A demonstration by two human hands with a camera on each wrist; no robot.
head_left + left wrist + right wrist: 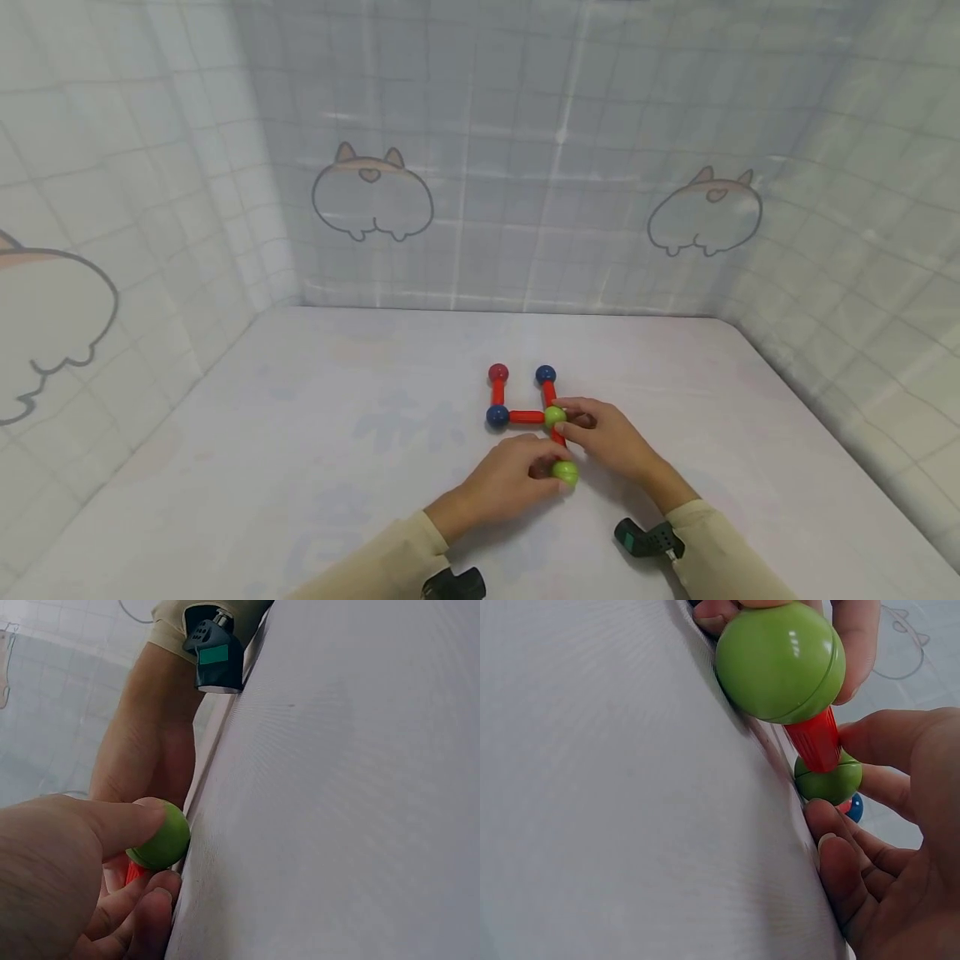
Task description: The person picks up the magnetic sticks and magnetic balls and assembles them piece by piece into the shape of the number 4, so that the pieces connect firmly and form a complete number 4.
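A figure of balls and red rods lies on the table. My left hand (506, 477) pinches the near green ball (566, 476) between thumb and fingers. Around the other green ball (554, 417), farther off, my right hand (617, 439) has its thumb and fingers closed. A short red rod (816, 742) joins these two balls. From the farther green ball, one red rod (527, 417) runs left to a blue ball (497, 416), and another (550, 393) leads away to a second blue ball (546, 374). A red ball (498, 372) tops the left branch.
The pale tabletop (300, 433) spreads around the figure. Light tiled-pattern sheeting (510, 108) with animal drawings encloses the back and both sides. A dark wrist camera (649, 539) is strapped at the right cuff, another (454, 583) at the left.
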